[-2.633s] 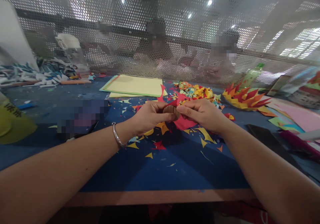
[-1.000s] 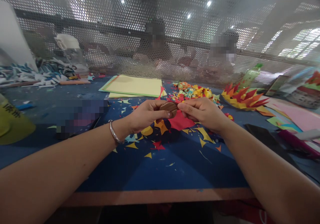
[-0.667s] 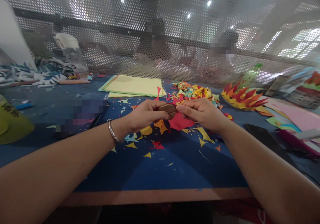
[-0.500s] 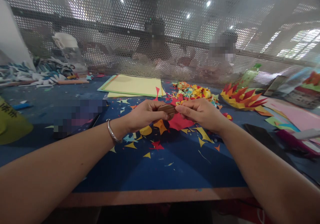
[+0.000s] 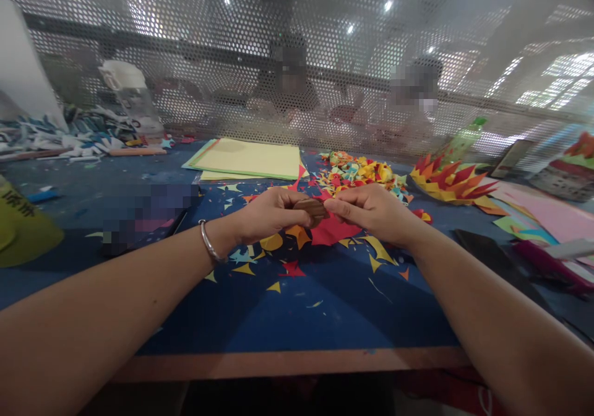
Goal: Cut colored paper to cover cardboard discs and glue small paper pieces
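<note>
Over the middle of the blue tabletop, both my hands are close together. My left hand, with a silver bangle at its wrist, is closed on a small, flat, rounded brown piece with a wood-like striped surface. My right hand has thumb and forefinger pinched together at that piece's right edge; what lies between the fingertips is hidden. Red paper shows below and behind the fingers. Yellow, orange and red paper scraps lie scattered beneath the hands.
A stack of pale yellow and green paper lies behind. Beyond it rises a perforated metal screen, with people behind. A heap of coloured clippings and a flame-coloured paper piece sit at right. A dark case lies left, a bottle farther back.
The brown piece has turned slightly between my fingers. A pointed strip of red paper behind my left hand has tilted to the right and down. Both arms stay almost in place.
</note>
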`<state>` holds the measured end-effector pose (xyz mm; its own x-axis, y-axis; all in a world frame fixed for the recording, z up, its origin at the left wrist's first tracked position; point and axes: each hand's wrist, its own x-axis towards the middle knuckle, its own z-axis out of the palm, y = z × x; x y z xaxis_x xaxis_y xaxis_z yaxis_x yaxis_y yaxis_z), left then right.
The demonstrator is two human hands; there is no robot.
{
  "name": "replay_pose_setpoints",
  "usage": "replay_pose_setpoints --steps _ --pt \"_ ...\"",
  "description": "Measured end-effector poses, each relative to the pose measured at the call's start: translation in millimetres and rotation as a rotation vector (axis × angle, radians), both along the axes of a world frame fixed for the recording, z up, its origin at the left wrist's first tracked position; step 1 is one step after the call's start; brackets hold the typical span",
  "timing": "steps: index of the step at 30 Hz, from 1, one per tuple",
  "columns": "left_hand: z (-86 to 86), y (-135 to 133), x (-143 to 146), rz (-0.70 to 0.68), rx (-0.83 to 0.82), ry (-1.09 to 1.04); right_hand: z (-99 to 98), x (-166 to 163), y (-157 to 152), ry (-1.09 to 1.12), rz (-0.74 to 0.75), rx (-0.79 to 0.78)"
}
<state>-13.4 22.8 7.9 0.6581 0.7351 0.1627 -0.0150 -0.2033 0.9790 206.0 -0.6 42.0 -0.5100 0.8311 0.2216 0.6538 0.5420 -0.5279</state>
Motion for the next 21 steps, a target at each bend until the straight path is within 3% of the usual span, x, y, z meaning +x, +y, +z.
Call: replay_pose_setpoints --steps 21 --pt "3.4 0.4 -3.0 -0.037 -0.053 0.083 -0.3 -2.4 0.3 -0.033 0.003 0.010"
